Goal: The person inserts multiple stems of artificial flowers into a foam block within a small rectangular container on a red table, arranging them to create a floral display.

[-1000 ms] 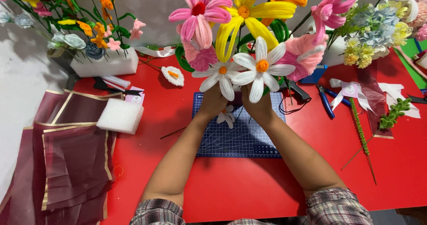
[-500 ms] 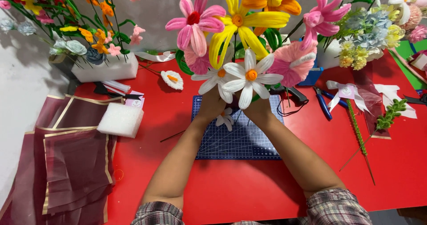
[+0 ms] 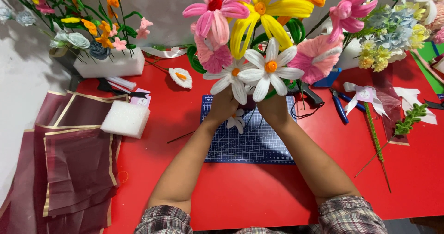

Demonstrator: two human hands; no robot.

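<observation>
Holding a bouquet [image 3: 259,44] of fuzzy wire flowers upright above the blue cutting mat [image 3: 249,137], left hand [image 3: 225,105] and right hand [image 3: 274,108] are clasping the bunched stems. Judged light, bendable, crushable; gripping stems, not petals.

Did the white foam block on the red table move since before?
No. The white foam block sits in the same spot beside the maroon wrapping paper on the red table; only the camera shifted slightly.

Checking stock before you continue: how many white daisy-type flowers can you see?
4: two held in the bouquet, one above the left hand, one above the right hand; one on the red table; one on the cutting mat. Others may be hidden.
</observation>
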